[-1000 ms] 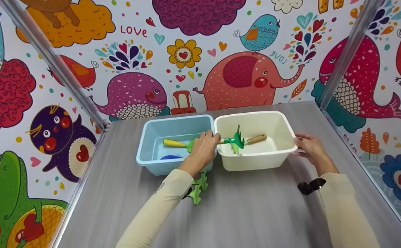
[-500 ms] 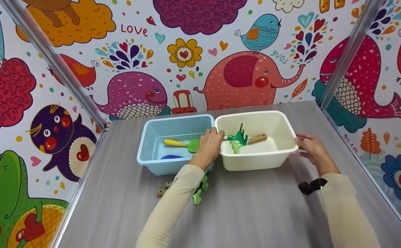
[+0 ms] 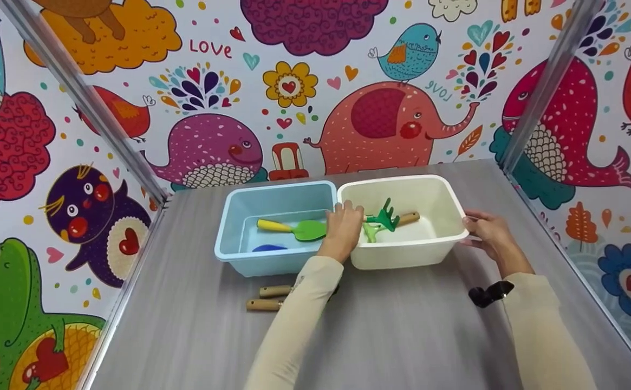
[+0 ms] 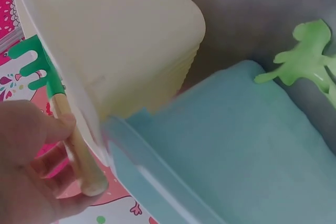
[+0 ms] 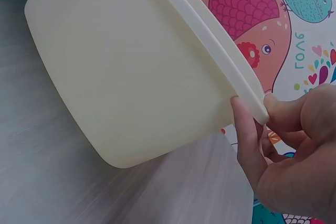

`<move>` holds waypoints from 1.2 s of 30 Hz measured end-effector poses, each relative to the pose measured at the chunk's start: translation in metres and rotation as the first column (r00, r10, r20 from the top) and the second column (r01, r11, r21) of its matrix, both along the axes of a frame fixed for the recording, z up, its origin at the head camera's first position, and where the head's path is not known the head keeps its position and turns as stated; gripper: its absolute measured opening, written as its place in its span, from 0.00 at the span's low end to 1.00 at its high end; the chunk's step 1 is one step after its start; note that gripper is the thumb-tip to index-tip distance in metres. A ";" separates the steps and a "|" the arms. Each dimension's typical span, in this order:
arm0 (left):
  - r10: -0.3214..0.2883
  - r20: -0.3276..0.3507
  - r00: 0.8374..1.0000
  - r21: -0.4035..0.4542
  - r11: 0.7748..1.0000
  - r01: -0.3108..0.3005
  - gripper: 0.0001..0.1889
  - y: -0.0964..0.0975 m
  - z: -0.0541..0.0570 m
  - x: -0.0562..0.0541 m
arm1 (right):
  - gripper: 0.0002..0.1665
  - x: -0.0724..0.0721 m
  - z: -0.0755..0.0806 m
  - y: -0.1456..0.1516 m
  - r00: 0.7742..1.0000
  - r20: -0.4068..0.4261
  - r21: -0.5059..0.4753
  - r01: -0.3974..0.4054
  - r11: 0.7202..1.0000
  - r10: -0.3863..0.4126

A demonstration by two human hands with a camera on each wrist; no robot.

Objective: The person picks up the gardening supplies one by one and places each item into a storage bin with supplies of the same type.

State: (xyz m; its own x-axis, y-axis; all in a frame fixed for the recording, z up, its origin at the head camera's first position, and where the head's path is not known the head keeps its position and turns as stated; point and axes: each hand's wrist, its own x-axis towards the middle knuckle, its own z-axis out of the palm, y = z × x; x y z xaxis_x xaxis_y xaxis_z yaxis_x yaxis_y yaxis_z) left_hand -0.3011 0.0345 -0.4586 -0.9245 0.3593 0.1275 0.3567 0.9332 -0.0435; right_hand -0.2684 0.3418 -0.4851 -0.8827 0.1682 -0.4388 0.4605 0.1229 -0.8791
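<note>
My left hand point(image 3: 342, 230) grips the wooden handle of a small green hand rake point(image 3: 386, 216). The rake's prongs are over the white bin point(image 3: 402, 257), and the hand is above where the two bins meet. In the left wrist view, thumb and fingers wrap the rake handle point(image 4: 80, 153) just outside the bin rims. My right hand point(image 3: 491, 235) pinches the white bin's right rim, thumb above and fingers beneath, as the right wrist view shows. Inside the white bin lie a tool with a wooden handle point(image 3: 410, 218) and a light green head point(image 3: 370, 232).
A light blue bin point(image 3: 272, 264) stands against the white one. It holds a green trowel point(image 3: 310, 231) with a yellow handle and a dark blue object point(image 3: 269, 247). Wooden-handled tools point(image 3: 264, 305) lie before it, partly under my left forearm; a light green pronged head point(image 4: 310, 51) shows there.
My left hand has moved right, carrying the rake further over the white bin. The left forearm has uncovered wooden handles on the table and now hides the light green heads. The right hand has stayed put.
</note>
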 end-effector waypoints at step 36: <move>-0.159 -0.022 0.987 -0.011 0.987 0.158 0.13 0.022 -0.013 0.008 | 0.34 0.000 -0.001 0.003 1.000 -0.001 -0.044 -0.011 0.999 0.011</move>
